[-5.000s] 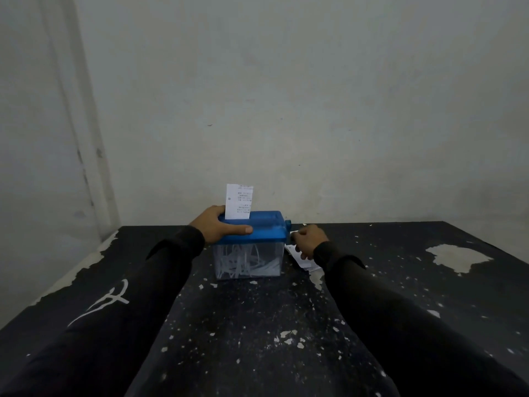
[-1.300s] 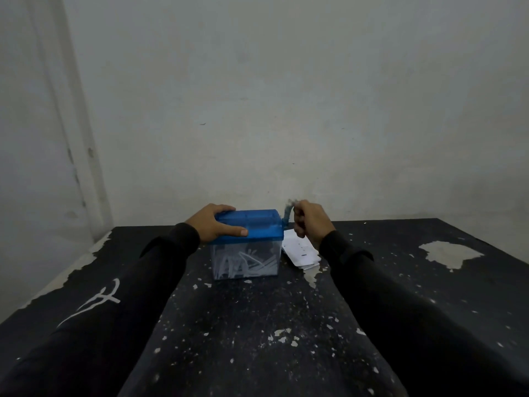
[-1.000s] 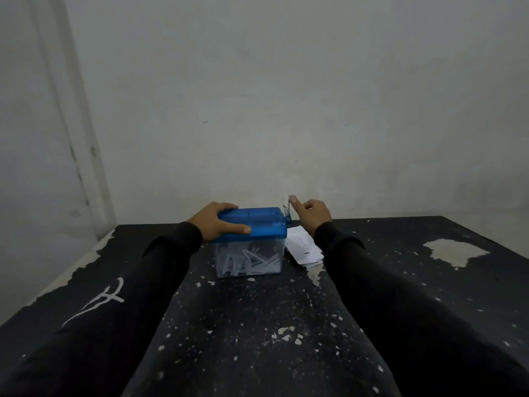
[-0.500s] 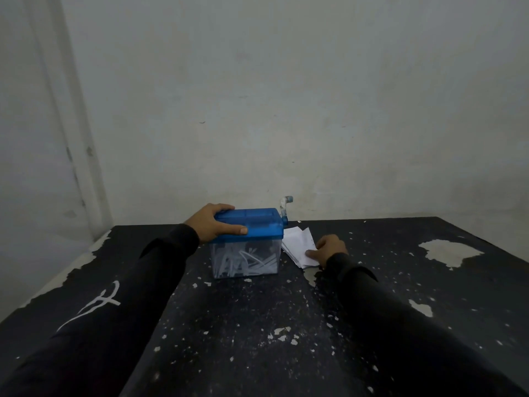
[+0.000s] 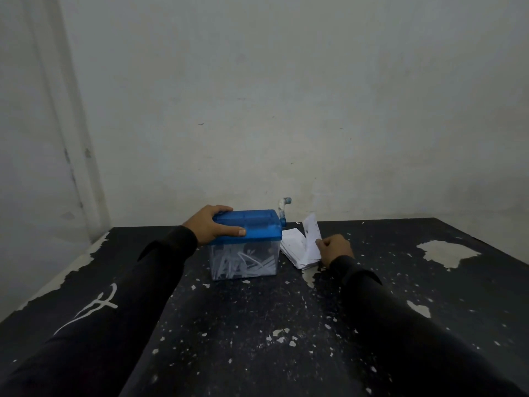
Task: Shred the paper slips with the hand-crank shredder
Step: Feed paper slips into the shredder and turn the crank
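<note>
A small hand-crank shredder (image 5: 245, 244) stands on a dark, paint-chipped bench (image 5: 286, 325), toward the far side and close to the pale wall (image 5: 286, 96). It has a blue lid (image 5: 249, 227) over a clear bin (image 5: 243, 262), and white paper strips (image 5: 243, 266) lie heaped inside the bin. The crank (image 5: 284, 209) sticks up from the far right corner of the lid, pale with a blue tip, and nothing touches it.

The left hand (image 5: 210, 226) lies over the left end of the lid, fingers curled across the far edge and thumb stretched along the near edge, clamping the shredder in place. Its black sleeve (image 5: 114, 296) carries a white mark on the forearm.

Just right of the shredder, a stack of paper slips (image 5: 296, 249) rests flat on the bench, its left edge close to the bin. The right hand (image 5: 335, 249) sits at the right edge of that stack, fingers closed in a pinch on the top slip (image 5: 311, 229), which is lifted and stands nearly upright, leaning toward the wall, with small print faintly visible on it. How many fingers hold the slip cannot be told from this angle. The lifted slip is apart from the crank and not yet in the lid's slot.

Pale patches of bare surface show where the bench coating has flaked, the largest one at far right (image 5: 446, 252), and white flecks scatter across the near area.
</note>
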